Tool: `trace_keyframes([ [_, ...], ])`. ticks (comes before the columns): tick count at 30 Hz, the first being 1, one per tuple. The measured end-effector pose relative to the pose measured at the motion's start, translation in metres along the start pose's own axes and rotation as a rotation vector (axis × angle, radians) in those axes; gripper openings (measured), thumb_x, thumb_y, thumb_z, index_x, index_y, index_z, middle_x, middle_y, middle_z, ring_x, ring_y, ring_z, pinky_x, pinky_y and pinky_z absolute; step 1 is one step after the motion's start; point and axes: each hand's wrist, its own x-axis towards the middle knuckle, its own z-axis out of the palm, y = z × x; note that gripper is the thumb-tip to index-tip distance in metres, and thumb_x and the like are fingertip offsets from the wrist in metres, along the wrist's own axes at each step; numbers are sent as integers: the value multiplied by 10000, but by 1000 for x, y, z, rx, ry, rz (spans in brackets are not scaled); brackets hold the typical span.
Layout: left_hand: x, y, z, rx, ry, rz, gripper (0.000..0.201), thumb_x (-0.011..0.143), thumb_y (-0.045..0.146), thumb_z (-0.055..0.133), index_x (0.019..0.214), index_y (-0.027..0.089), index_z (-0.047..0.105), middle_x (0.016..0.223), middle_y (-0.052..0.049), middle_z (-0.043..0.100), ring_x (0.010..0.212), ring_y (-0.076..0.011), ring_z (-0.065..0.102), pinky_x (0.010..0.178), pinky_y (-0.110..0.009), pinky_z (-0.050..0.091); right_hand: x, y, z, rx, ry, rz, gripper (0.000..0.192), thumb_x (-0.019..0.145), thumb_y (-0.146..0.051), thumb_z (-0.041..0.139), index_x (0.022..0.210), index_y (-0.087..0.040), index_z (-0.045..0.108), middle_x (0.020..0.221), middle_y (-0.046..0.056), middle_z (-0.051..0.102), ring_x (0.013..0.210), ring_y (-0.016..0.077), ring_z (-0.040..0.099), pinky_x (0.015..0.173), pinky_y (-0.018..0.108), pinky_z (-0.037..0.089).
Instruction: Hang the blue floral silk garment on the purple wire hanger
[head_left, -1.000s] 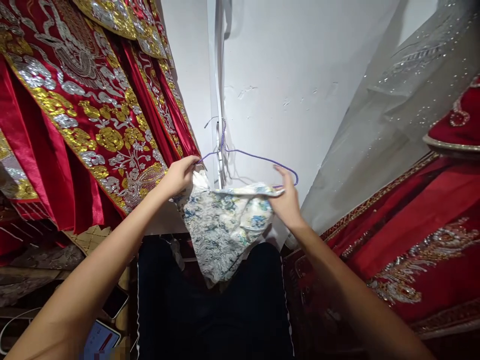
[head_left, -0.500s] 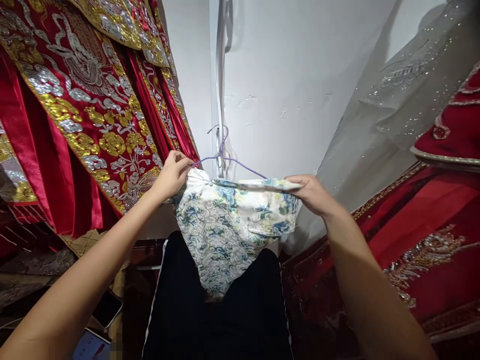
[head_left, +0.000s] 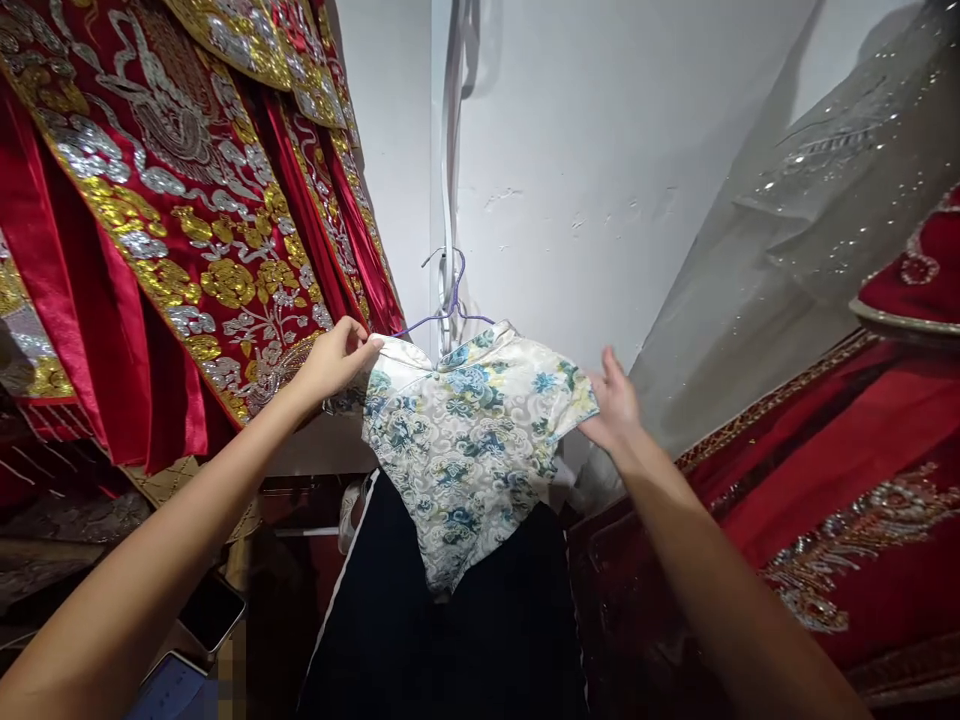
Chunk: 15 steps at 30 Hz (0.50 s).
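Observation:
A short-sleeved floral top [head_left: 457, 440], white with blue, green and yellow, hangs spread out on a purple wire hanger [head_left: 424, 322]. The hanger's hook is up at a white vertical strip. At the top's left shoulder my left hand [head_left: 337, 362] is closed, with thumb and finger pinching the cloth near the hanger's end. My right hand [head_left: 613, 405] is at the right sleeve, thumb raised and apart from the fingers. Its fingers touch the sleeve's edge and are partly hidden by it. The hanger's right arm is mostly covered by the top.
Red embroidered clothing [head_left: 225, 270] hangs at the left. A sheer glittering fabric [head_left: 817, 200] and red beaded clothing [head_left: 840, 450] are at the right. Behind stands a white wall [head_left: 570, 130]. Dark trousered legs [head_left: 465, 650] lie below, with a phone [head_left: 212, 610] at lower left.
My right hand has let go of the folded edge and moved down to the sleeve, its thumb lifting. The right shoulder now lies over the hanger. My left hand keeps its pinch.

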Motion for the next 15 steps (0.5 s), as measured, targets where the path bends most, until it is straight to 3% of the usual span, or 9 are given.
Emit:
trace_keyframes([
  [3,13,15,2,-14,60,73,290,940,467,534,910,188,607,797,-31,664,721,-183,578,652,-289,412,29,-7,-11,185,-20,107,450,812,-612,676,970,-196,738,787,84,763,789,308,758,630,404,618],
  [5,27,34,3,-42,76,174,265,962,406,501,949,178,635,890,-50,696,809,-193,604,722,-296,441,38,-14,-14,236,71,98,351,804,-547,724,917,-214,738,748,69,750,717,286,749,565,370,607],
  [7,39,55,4,-47,56,271,252,968,358,493,1034,170,647,1002,-69,703,888,-201,611,783,-304,450,30,-22,-15,255,193,66,305,809,-511,736,899,-220,732,710,64,732,672,275,737,515,352,591],
  [9,45,73,6,-27,9,344,238,965,333,502,1048,166,650,994,-76,693,869,-200,601,778,-305,440,5,-34,-13,258,225,88,292,848,-501,703,953,-231,726,716,60,727,646,260,728,475,331,571],
  [11,41,84,10,-34,-46,391,231,974,328,490,938,165,650,861,-59,666,771,-187,576,725,-296,417,-27,-48,-6,242,58,158,295,902,-501,641,1041,-253,718,768,58,739,638,242,721,464,320,560],
  [13,28,88,16,-111,-111,412,308,998,354,454,812,170,617,724,-27,599,679,-165,535,672,-284,390,-54,-61,5,168,-319,169,298,944,-489,583,1082,-266,723,871,66,752,732,243,735,567,340,598],
  [15,8,89,23,-250,-166,377,389,1015,419,429,761,171,589,634,5,513,605,-140,480,616,-269,363,-68,-66,20,22,-643,64,290,967,-459,554,1096,-274,737,1012,69,750,921,259,731,771,378,613],
])
